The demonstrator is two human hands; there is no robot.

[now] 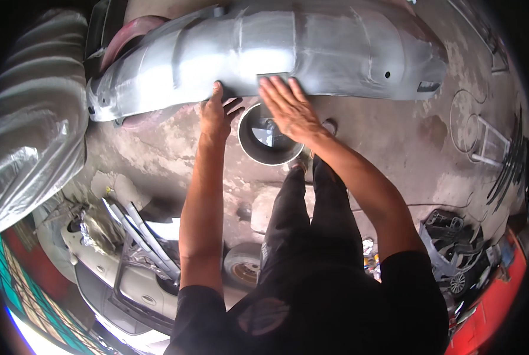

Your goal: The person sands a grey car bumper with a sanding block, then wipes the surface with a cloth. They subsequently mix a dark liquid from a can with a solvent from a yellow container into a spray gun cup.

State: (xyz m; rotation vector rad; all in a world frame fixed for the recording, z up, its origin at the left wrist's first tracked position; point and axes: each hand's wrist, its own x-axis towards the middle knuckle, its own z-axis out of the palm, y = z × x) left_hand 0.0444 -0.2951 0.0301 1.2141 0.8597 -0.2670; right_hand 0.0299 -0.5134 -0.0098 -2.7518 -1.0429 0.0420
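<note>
A long, curved grey car bumper [264, 50] spans the top of the head view, its surface dull and streaked. My right hand [291, 112] lies on its near edge, fingers stretched out and pressing a dark sheet, seemingly sandpaper [263, 77], against the surface. My left hand [218, 115] holds the bumper's near edge, thumb up on the face and the other fingers spread below the edge. Between and below both hands, a round bucket [242, 145] with liquid in it stands on the floor, partly covered by my right hand.
A silvery plastic-wrapped part [36, 124] stands at the left. Lower left are a car body [99, 269] and metal strips [143, 234]; a wheel [240, 263] is beside my legs. Black and grey parts [450, 236] lie at right, below a white frame [490, 142] and a cable.
</note>
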